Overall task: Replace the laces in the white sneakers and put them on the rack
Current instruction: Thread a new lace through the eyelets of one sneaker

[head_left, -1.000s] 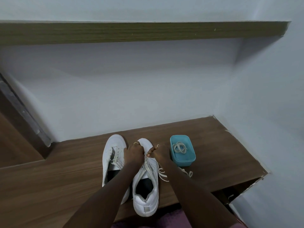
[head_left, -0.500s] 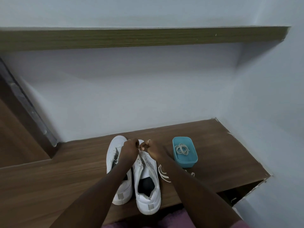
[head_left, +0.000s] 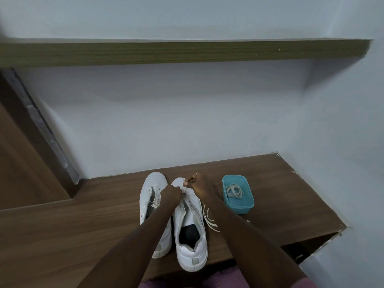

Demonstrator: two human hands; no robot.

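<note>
**Both hands at the toe of one white sneaker**

A pale wall (head_left: 187,121) fills most of the view, and a long wooden shelf (head_left: 187,53) runs across it high up. Below lies a brown wooden surface (head_left: 83,225), which reaches to the corner on the right.

Two white sneakers stand on this surface side by side, close to its front edge, with the toes toward the wall. The left sneaker (head_left: 152,196) has some lace loose in its eyelets. The right sneaker (head_left: 192,242) stands just beside it, and its eyelets near the opening look empty.

A teal box (head_left: 247,206) stands near the right sneaker, on its right side, apart from it.

The left hand (head_left: 171,192) and the right hand (head_left: 198,183) are over the front part of the right sneaker. Their fingers are curled and the fingertips almost meet above the toe. Whether they pinch a lace or the sneaker itself is too small to tell.

A loose lace (head_left: 209,220) lies on the wood between the right sneaker and the box. A coiled lace (head_left: 233,191) lies inside the box.
</note>
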